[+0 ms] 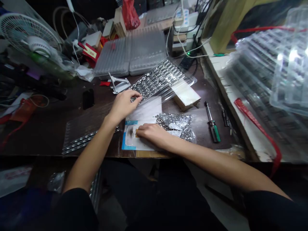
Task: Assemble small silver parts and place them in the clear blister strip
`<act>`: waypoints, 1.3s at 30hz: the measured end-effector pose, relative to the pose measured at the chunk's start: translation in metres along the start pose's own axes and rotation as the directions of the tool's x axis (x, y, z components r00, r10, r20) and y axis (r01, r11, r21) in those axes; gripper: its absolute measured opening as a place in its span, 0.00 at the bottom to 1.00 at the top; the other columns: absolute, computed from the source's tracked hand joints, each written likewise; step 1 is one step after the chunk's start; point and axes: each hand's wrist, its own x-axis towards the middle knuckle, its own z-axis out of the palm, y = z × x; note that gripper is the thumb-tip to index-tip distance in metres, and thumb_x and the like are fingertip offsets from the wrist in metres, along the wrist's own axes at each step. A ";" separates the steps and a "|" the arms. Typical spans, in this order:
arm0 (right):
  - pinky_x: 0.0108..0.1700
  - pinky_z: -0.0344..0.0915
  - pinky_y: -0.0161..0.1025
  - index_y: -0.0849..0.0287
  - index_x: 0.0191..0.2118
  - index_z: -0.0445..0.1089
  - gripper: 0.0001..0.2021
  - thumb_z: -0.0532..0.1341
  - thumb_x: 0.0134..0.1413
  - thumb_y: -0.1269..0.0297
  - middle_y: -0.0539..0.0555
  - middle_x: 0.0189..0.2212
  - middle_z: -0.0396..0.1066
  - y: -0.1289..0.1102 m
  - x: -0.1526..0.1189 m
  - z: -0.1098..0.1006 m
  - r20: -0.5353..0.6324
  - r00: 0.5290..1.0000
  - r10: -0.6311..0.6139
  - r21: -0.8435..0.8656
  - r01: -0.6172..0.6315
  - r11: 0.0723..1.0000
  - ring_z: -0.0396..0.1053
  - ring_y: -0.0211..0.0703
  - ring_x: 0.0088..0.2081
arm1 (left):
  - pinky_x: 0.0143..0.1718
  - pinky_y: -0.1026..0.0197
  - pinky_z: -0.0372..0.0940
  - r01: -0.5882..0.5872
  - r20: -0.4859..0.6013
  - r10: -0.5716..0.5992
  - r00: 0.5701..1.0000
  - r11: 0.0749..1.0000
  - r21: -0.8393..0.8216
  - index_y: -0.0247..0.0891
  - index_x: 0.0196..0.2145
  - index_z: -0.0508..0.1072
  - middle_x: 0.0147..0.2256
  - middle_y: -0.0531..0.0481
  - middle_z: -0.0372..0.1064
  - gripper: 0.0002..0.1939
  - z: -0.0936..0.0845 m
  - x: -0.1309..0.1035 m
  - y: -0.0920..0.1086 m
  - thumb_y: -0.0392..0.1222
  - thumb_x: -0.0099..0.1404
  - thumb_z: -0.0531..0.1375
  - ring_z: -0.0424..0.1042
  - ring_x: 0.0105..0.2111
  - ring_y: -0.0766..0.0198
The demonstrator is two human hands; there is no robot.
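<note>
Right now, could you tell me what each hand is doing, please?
Left hand: fingers curled down on the near edge of the clear parts tray; a grip cannot be told.
Right hand: pinching a small brownish piece on the white card.

What we see lying about our bench (48,128)

At our far left stands a white fan (31,38); grey lidded cases (131,53) lie at the back beside a red bag (130,14). A green-handled screwdriver (212,123) rests right of a pale wooden block (186,96), a small black object (88,98) lies left, and clear stacked trays (271,73) with a red strap (260,128) fill our right
</note>
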 end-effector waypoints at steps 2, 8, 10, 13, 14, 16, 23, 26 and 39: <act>0.35 0.58 0.38 0.62 0.44 0.74 0.08 0.56 0.69 0.71 0.56 0.41 0.76 -0.002 0.001 0.002 0.020 0.999 -0.027 -0.087 0.028 0.996 0.71 0.43 0.40 | 0.49 0.54 0.65 -0.070 -0.031 0.068 0.997 0.995 -0.076 0.38 0.39 0.80 0.41 0.46 0.78 0.08 0.014 0.028 0.016 0.38 0.66 0.60 0.74 0.42 0.56; 0.38 0.63 0.39 0.64 0.42 0.74 0.07 0.57 0.68 0.73 0.58 0.42 0.76 -0.002 0.002 0.010 0.004 0.996 -0.093 -0.141 0.093 0.986 0.72 0.44 0.42 | 0.53 0.49 0.63 -0.206 -0.096 0.199 0.975 0.976 -0.072 0.39 0.37 0.79 0.39 0.46 0.75 0.05 0.065 0.090 0.052 0.36 0.63 0.64 0.71 0.43 0.54; 0.37 0.63 0.39 0.62 0.42 0.74 0.08 0.57 0.68 0.73 0.58 0.42 0.76 -0.001 0.002 0.009 0.025 0.995 -0.094 -0.102 0.096 0.990 0.73 0.44 0.41 | 0.53 0.46 0.63 -0.192 -0.109 0.186 0.976 0.980 -0.046 0.38 0.34 0.78 0.38 0.45 0.74 0.03 0.078 0.097 0.058 0.38 0.61 0.66 0.70 0.44 0.51; 0.36 0.63 0.37 0.62 0.40 0.74 0.09 0.56 0.68 0.74 0.58 0.42 0.77 -0.002 0.002 0.006 0.076 0.992 -0.101 -0.037 0.104 0.994 0.74 0.43 0.42 | 0.54 0.44 0.63 -0.132 -0.132 0.123 0.984 0.989 -0.069 0.37 0.31 0.76 0.37 0.44 0.72 0.04 0.090 0.099 0.061 0.37 0.60 0.67 0.69 0.45 0.49; 0.37 0.64 0.36 0.62 0.40 0.74 0.09 0.56 0.68 0.74 0.58 0.42 0.77 -0.002 0.002 0.005 0.091 0.991 -0.097 -0.017 0.099 0.995 0.74 0.43 0.42 | 0.54 0.44 0.63 -0.126 -0.140 0.113 0.984 0.988 -0.093 0.37 0.31 0.75 0.38 0.44 0.72 0.04 0.091 0.098 0.061 0.35 0.60 0.67 0.69 0.46 0.49; 0.39 0.65 0.36 0.62 0.42 0.74 0.09 0.56 0.68 0.75 0.58 0.43 0.77 -0.002 0.002 0.005 0.108 0.990 -0.087 0.030 0.084 0.996 0.75 0.43 0.42 | 0.55 0.45 0.62 -0.147 -0.160 0.122 0.979 0.977 -0.154 0.37 0.31 0.74 0.38 0.45 0.71 0.04 0.090 0.096 0.061 0.33 0.61 0.66 0.70 0.47 0.50; 0.51 0.66 0.38 0.62 0.50 0.74 0.15 0.57 0.62 0.79 0.59 0.53 0.75 0.009 -0.005 -0.001 -0.070 0.996 -0.059 0.255 0.075 0.964 0.73 0.46 0.52 | 0.51 0.50 0.66 -0.077 -0.174 0.002 0.985 0.903 -0.423 0.38 0.40 0.71 0.41 0.49 0.71 0.04 0.047 0.046 0.062 0.37 0.66 0.63 0.71 0.50 0.54; 0.45 0.67 0.40 0.61 0.48 0.76 0.13 0.58 0.62 0.75 0.59 0.45 0.78 0.016 -0.013 -0.013 -0.170 0.964 0.206 0.197 -0.172 0.965 0.74 0.48 0.45 | 0.48 0.55 0.68 0.002 -0.176 -0.095 0.980 0.883 -0.469 0.39 0.43 0.71 0.41 0.49 0.71 0.06 0.027 0.004 0.052 0.36 0.67 0.59 0.72 0.47 0.58; 0.41 0.64 0.42 0.59 0.36 0.80 0.05 0.66 0.57 0.70 0.58 0.36 0.79 0.023 -0.017 -0.013 0.051 0.951 0.306 -0.008 -0.306 0.952 0.73 0.51 0.40 | 0.44 0.58 0.72 0.282 -0.089 -0.371 0.924 0.822 -0.495 0.39 0.38 0.79 0.39 0.48 0.80 0.10 0.039 -0.146 -0.002 0.46 0.62 0.68 0.78 0.39 0.59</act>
